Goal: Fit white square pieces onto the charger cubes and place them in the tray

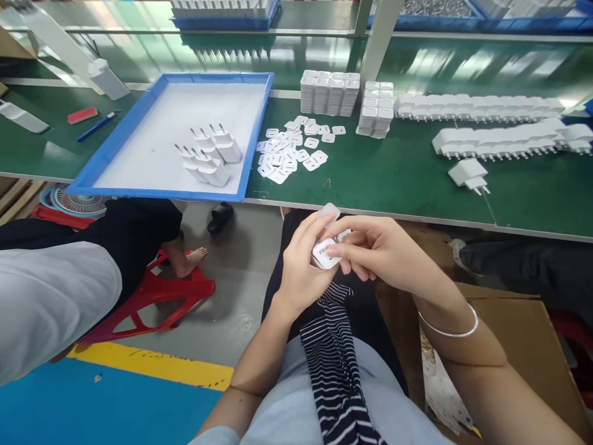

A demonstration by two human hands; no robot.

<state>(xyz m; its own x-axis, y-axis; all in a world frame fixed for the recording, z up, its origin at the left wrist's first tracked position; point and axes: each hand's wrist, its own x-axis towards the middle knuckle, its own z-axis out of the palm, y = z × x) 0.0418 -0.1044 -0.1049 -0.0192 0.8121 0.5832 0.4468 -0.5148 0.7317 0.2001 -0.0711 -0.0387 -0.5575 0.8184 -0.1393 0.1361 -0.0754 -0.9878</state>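
Two hands: the left hand [301,266] and right hand [380,250] meet over the lap, below the tabletop's [398,179] near edge.
Held thing: a white charger [325,254], pinched in the left fingers; the right fingers press on its printed face.
Doing it well: keep the charger steady and rub the face flat, I'd say.
Tabletop: blue tray [115,151] at the left end, loose white labels [290,151] mid-edge, stacked chargers [477,108] towards the right.

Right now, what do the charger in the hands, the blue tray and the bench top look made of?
Charger: smooth white moulded plastic, by its even sheen; both hands hold it. Blue tray: thin plastic probably, with a raised blue rim and a matte white floor. Bench top: glossy green mat, likely rubber or vinyl; it mirrors the lights.
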